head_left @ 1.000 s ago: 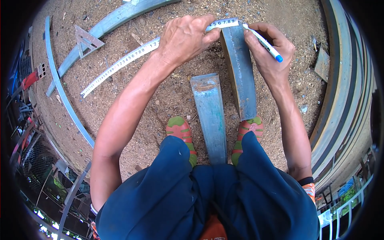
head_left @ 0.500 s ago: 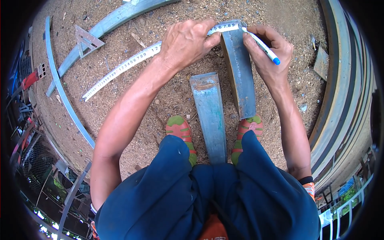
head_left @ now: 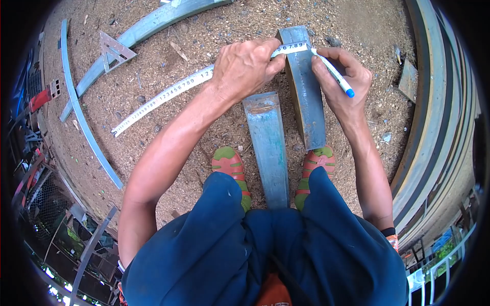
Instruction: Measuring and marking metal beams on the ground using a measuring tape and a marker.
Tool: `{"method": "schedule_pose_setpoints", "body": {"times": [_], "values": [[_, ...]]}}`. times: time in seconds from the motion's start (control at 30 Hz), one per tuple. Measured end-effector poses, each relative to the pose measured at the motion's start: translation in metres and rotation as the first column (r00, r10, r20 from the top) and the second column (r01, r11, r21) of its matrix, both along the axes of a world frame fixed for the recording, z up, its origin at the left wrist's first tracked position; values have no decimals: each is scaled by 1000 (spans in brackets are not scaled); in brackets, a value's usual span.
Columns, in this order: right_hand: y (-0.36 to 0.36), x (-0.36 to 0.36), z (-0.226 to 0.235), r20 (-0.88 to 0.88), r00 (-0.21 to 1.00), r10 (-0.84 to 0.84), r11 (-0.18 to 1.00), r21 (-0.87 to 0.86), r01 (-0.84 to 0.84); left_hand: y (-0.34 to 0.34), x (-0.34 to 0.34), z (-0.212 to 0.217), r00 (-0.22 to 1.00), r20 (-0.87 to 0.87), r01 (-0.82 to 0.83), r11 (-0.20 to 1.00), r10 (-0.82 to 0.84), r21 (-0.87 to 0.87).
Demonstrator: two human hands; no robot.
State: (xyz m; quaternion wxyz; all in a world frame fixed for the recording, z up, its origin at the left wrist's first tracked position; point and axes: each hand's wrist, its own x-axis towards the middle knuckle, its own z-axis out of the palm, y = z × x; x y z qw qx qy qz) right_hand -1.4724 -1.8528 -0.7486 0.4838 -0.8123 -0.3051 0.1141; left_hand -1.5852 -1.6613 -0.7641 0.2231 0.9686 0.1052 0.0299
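Observation:
A white measuring tape with black marks runs from the left, under my left hand, onto the top face of a dark steel box tube. My left hand is closed on the tape, thumb and fingers pinching it just left of the tube. In my right hand is a white marker pen with a blue end; its tip points at the tape's end on the tube's right edge. A second, lighter steel tube lies nearer, between my feet.
On the left lie a long thin metal bar, a grey steel tube and a triangular set square. Long steel bars are stacked at the right. A small metal plate leans beside them on the gravelly ground.
Both hands have come slightly nearer, and the tape has shifted nearer along the dark tube. The marker tip has moved down with it. Both grips are unchanged.

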Motion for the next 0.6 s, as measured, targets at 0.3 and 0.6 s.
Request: {"method": "schedule_pose_setpoints", "body": {"times": [0.3, 0.6], "values": [[-7, -8, 2, -12, 1000, -13, 1000, -7, 13, -8, -5, 1, 999, -35, -12, 1000, 11, -28], [-7, -8, 3, -5, 1000, -14, 1000, -15, 14, -6, -3, 2, 999, -45, -16, 998, 13, -54]]}}
